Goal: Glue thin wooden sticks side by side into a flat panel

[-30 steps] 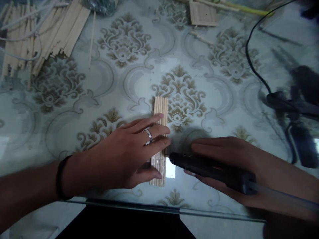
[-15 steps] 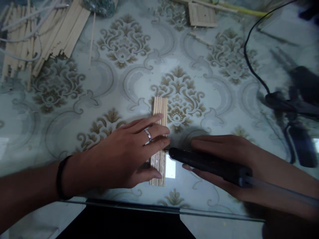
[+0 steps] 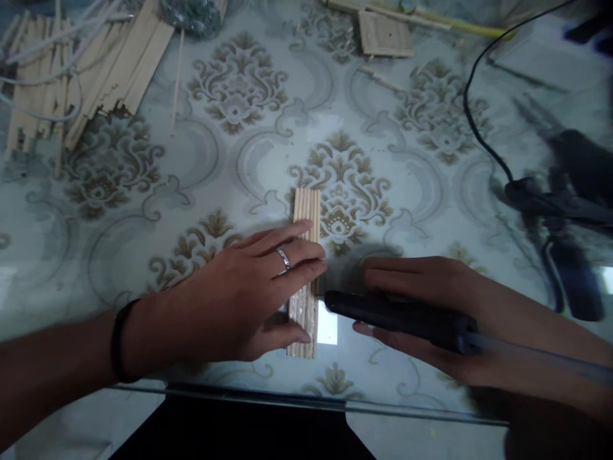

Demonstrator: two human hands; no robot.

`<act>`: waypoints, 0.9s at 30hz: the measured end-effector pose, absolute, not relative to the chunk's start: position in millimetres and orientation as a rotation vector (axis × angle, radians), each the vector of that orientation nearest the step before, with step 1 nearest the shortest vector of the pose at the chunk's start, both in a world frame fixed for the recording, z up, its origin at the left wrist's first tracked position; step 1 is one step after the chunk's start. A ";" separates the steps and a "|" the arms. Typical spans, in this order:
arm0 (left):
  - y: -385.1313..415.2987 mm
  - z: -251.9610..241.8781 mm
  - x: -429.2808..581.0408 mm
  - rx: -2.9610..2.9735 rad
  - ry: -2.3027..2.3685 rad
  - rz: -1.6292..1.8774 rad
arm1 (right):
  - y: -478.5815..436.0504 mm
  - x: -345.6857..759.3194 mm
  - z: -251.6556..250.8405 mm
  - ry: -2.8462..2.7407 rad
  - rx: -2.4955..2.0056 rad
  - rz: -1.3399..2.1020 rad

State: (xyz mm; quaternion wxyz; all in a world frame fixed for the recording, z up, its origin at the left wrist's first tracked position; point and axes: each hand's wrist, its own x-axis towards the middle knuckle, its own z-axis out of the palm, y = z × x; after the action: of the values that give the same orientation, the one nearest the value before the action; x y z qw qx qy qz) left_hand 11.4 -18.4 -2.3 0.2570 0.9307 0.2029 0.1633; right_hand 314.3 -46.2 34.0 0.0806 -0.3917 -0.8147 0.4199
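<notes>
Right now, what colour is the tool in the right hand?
Black; the tool shows best in the head view, the only one.

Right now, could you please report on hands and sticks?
Left hand on stick row; right hand holding black tool, tip at row's right edge; left fingers close by.

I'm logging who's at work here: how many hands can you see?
2: the left hand lies across the row of wooden sticks, and the right hand holds the black glue gun. No other hand shows.
</notes>
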 end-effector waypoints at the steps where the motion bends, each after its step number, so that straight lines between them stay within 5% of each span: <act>1: -18.3 -2.2 11.6 2.522 0.550 0.446 | -45.7 314.2 34.4 -2.453 -1.162 1.259; 27: -19.3 -1.7 12.5 2.557 0.554 0.463 | -44.4 313.9 33.6 -2.357 -1.186 1.234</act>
State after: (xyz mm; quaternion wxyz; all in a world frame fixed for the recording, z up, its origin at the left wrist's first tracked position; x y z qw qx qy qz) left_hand 12.5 -19.3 -1.7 0.2401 0.9342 0.2026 0.1693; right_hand 313.9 -44.4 33.6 0.1142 -0.4045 -0.8038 0.4210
